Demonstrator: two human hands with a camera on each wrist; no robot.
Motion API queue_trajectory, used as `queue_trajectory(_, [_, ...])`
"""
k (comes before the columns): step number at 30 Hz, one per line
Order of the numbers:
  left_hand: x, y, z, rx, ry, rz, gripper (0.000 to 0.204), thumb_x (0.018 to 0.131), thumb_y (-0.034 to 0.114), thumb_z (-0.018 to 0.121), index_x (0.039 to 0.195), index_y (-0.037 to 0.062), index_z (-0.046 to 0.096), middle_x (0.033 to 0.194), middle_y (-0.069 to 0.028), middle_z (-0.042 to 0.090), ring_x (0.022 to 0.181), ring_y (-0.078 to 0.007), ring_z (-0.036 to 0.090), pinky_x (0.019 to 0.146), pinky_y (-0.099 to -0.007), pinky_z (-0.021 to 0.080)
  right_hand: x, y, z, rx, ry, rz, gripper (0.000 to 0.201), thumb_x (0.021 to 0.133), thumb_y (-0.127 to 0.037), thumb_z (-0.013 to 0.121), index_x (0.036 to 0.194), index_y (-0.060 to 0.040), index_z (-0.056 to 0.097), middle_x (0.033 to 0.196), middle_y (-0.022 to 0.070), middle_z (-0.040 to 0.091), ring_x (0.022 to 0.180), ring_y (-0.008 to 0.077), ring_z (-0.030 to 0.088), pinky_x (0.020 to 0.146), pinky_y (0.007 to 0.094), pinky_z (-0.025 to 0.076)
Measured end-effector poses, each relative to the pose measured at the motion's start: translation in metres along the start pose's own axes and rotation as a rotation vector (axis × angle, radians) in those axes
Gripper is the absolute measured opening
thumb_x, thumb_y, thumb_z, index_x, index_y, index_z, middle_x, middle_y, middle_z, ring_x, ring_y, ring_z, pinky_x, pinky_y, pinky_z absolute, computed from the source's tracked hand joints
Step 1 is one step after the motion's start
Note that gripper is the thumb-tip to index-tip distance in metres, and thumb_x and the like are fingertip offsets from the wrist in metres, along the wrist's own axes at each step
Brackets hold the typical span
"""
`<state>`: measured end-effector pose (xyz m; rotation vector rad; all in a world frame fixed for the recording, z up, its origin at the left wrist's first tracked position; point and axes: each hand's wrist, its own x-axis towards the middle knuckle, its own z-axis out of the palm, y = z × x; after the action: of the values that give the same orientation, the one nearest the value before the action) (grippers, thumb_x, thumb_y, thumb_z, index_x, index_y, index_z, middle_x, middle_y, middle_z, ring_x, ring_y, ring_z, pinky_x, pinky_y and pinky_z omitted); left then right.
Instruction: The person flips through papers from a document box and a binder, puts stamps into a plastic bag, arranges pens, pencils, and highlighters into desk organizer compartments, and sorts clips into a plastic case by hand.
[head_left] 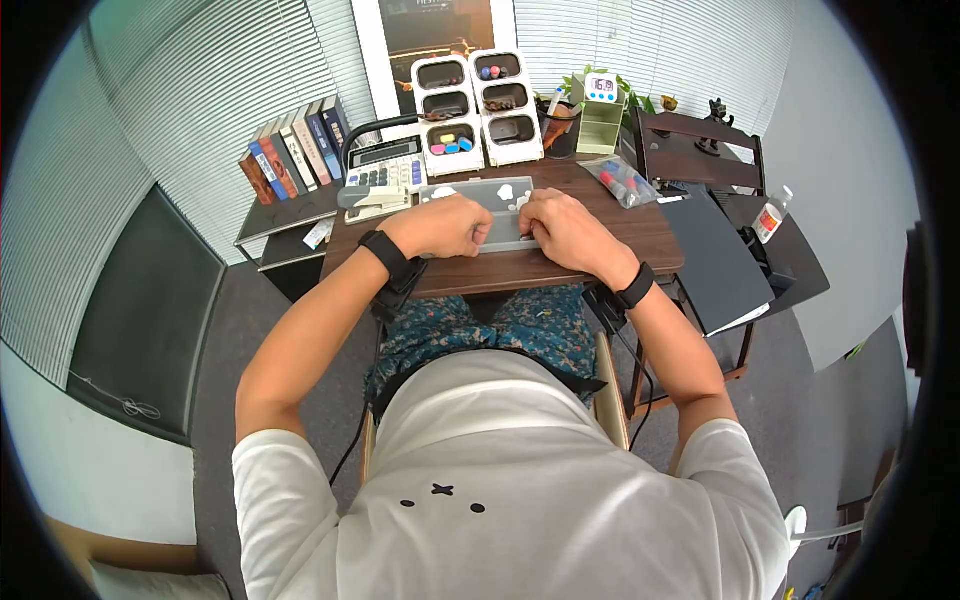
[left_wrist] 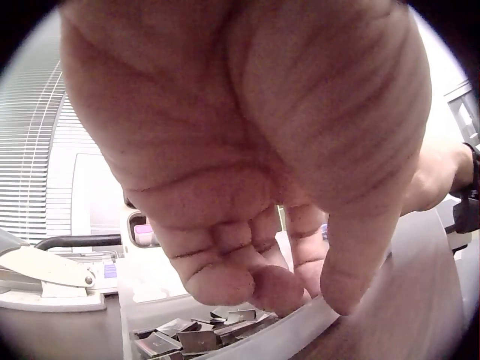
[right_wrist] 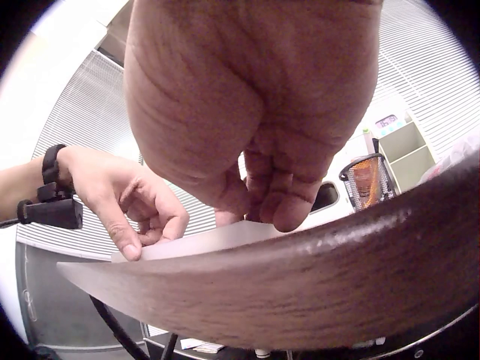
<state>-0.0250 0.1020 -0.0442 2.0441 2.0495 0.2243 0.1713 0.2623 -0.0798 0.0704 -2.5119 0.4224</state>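
A translucent box with white shapes on its raised lid (head_left: pixel 487 190) lies near the table's front edge. Dark, flat little pieces (left_wrist: pixel 199 337) fill part of it in the left wrist view. My left hand (head_left: pixel 450 226) grips the box's front wall (left_wrist: pixel 300 330) near its left end, thumb outside and fingertips over the inside. At the right end, my right hand (head_left: pixel 572 232) reaches over the wall with bent fingers (right_wrist: pixel 289 210); the wall hides what its fingertips touch, and I cannot tell if they pinch a piece.
Behind the box stand white bins (head_left: pixel 450 140) with small coloured items. A stapler (head_left: pixel 372 198) and calculator (head_left: pixel 395 170) are at the left, books (head_left: pixel 300 150) beyond. To the right are a plastic bag of red and dark items (head_left: pixel 622 182), a mesh pen holder (head_left: pixel 560 130) and a bottle (head_left: pixel 771 215).
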Motion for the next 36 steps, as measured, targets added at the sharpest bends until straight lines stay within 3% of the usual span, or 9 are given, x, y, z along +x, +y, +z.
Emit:
queue_trajectory(7, [-0.001, -0.004, -0.004, -0.001, -0.028, 0.028, 0.017, 0.083, 0.006, 0.082, 0.093, 0.0013, 0.069, 0.082, -0.0104, 0.071, 0.079, -0.0233, 0.070, 0.072, -0.0372, 0.055, -0.001, 0.005, 0.001, -0.009, -0.016, -0.005, 0.011, 0.083, 0.008, 0.059, 0.087, 0.0035, 0.070, 0.092, 0.0200, 0.068, 0.094, 0.0415, 0.066, 0.084, 0.0489, 0.052])
queue_trajectory(16, [0.001, -0.019, -0.015, -0.236, -0.131, -0.018, 0.018, 0.086, 0.001, 0.071, 0.105, 0.0037, 0.071, 0.087, -0.0047, 0.071, 0.080, -0.0154, 0.068, 0.074, -0.0323, 0.055, -0.002, 0.004, 0.001, 0.000, -0.009, -0.015, 0.011, 0.083, 0.007, 0.060, 0.086, 0.0025, 0.070, 0.091, 0.0198, 0.067, 0.094, 0.0414, 0.065, 0.084, 0.0491, 0.052])
queue_trajectory(19, [0.013, -0.022, -0.009, -0.314, -0.011, 0.000, 0.019, 0.087, 0.001, 0.071, 0.106, 0.0033, 0.071, 0.088, -0.0048, 0.071, 0.080, -0.0167, 0.068, 0.076, -0.0327, 0.056, -0.001, 0.003, 0.000, -0.011, -0.028, -0.005, 0.011, 0.083, 0.006, 0.060, 0.086, 0.0027, 0.070, 0.091, 0.0198, 0.067, 0.094, 0.0413, 0.066, 0.084, 0.0492, 0.052])
queue_trajectory(21, [0.022, -0.018, 0.000, -0.343, 0.323, 0.163, 0.019, 0.088, 0.001, 0.071, 0.107, 0.0029, 0.071, 0.088, -0.0049, 0.071, 0.083, -0.0178, 0.068, 0.077, -0.0339, 0.056, -0.001, 0.004, 0.000, -0.010, -0.021, -0.006, 0.011, 0.083, 0.006, 0.060, 0.087, 0.0028, 0.070, 0.092, 0.0199, 0.068, 0.094, 0.0416, 0.066, 0.085, 0.0490, 0.053])
queue_trajectory(25, [0.018, -0.005, -0.012, -0.259, 0.303, 0.091, 0.024, 0.087, 0.002, 0.073, 0.111, 0.0038, 0.071, 0.090, -0.0078, 0.072, 0.088, -0.0216, 0.070, 0.080, -0.0364, 0.057, -0.001, 0.003, -0.001, 0.002, -0.017, 0.002, 0.011, 0.084, 0.007, 0.060, 0.086, 0.0028, 0.070, 0.092, 0.0203, 0.068, 0.095, 0.0419, 0.066, 0.085, 0.0488, 0.053])
queue_trajectory(27, [0.010, -0.007, -0.015, 0.006, 0.209, 0.004, 0.026, 0.086, 0.005, 0.076, 0.111, 0.0052, 0.070, 0.092, -0.0120, 0.074, 0.091, -0.0280, 0.073, 0.080, -0.0405, 0.057, 0.000, -0.002, 0.000, 0.002, 0.045, -0.001, 0.014, 0.084, 0.008, 0.060, 0.089, 0.0025, 0.071, 0.094, 0.0198, 0.069, 0.097, 0.0415, 0.066, 0.086, 0.0490, 0.053])
queue_trajectory(30, [-0.007, -0.008, -0.004, 0.271, 0.260, -0.027, 0.025, 0.084, 0.009, 0.078, 0.107, 0.0055, 0.070, 0.091, -0.0140, 0.075, 0.092, -0.0335, 0.074, 0.079, -0.0448, 0.057, -0.002, -0.002, 0.002, -0.050, 0.025, -0.041, 0.021, 0.084, 0.009, 0.060, 0.097, 0.0013, 0.074, 0.098, 0.0184, 0.070, 0.102, 0.0409, 0.066, 0.089, 0.0493, 0.054])
queue_trajectory(34, [-0.015, 0.001, -0.001, 0.225, 0.263, -0.115, 0.024, 0.079, 0.004, 0.077, 0.102, 0.0087, 0.071, 0.097, -0.0133, 0.077, 0.097, -0.0357, 0.074, 0.083, -0.0469, 0.059, -0.003, 0.001, 0.005, -0.133, -0.056, -0.028, 0.028, 0.083, 0.009, 0.060, 0.105, 0.0004, 0.076, 0.102, 0.0178, 0.070, 0.106, 0.0406, 0.066, 0.093, 0.0494, 0.054])
queue_trajectory(36, [-0.011, -0.008, 0.005, 0.310, 0.286, -0.091, 0.025, 0.082, 0.012, 0.081, 0.103, 0.0074, 0.069, 0.089, -0.0143, 0.076, 0.091, -0.0370, 0.074, 0.077, -0.0486, 0.057, -0.001, -0.002, 0.003, -0.146, -0.087, 0.023, 0.031, 0.084, 0.009, 0.060, 0.108, 0.0005, 0.077, 0.104, 0.0183, 0.070, 0.109, 0.0404, 0.065, 0.094, 0.0490, 0.054])
